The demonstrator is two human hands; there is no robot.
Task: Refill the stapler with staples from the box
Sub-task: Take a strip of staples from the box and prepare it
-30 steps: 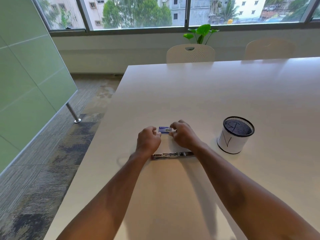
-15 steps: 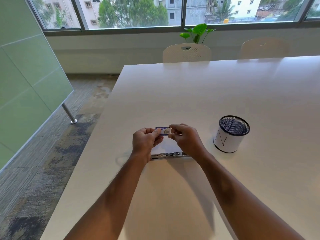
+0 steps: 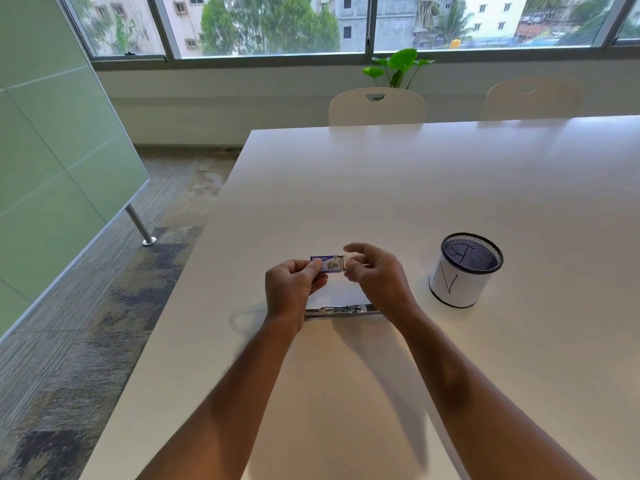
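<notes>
Desk (image 3: pixel 398 188): big and white. It fills most of the view. Its left edge runs beside a grey carpet floor.
Chairs: a white chair (image 3: pixel 376 106) with little holes stands at the far edge of the desk. A second chair (image 3: pixel 531 98) stands to the right of it.
Plant (image 3: pixel 398 65): green leaves show behind the first chair, under the window.
Cup (image 3: pixel 464 270): a round black mesh cup with white paper around it. It stands upright on the desk, out toward the right edge and apart from the hands. The paper has a dark pen mark on it.
Left hand (image 3: pixel 292 289): it is held up off the desk, near the left edge. Its fingers (image 3: pixel 313 268) are pinched shut on the left end of the box.
Right hand (image 3: pixel 379 275): it is up off the desk too. Its fingers (image 3: pixel 356 263) are curled at the right end of the box. I cannot tell if they grip the end or only touch it.
Stapler (image 3: pixel 341 310): it lies flat on the desk, just on the near side of the hands. It looks long, thin and silver. No hand touches it.
Box (image 3: pixel 328 264): small, blue and white. It is in the air between the two hands, above the desk. The words on it are too small to read.
</notes>
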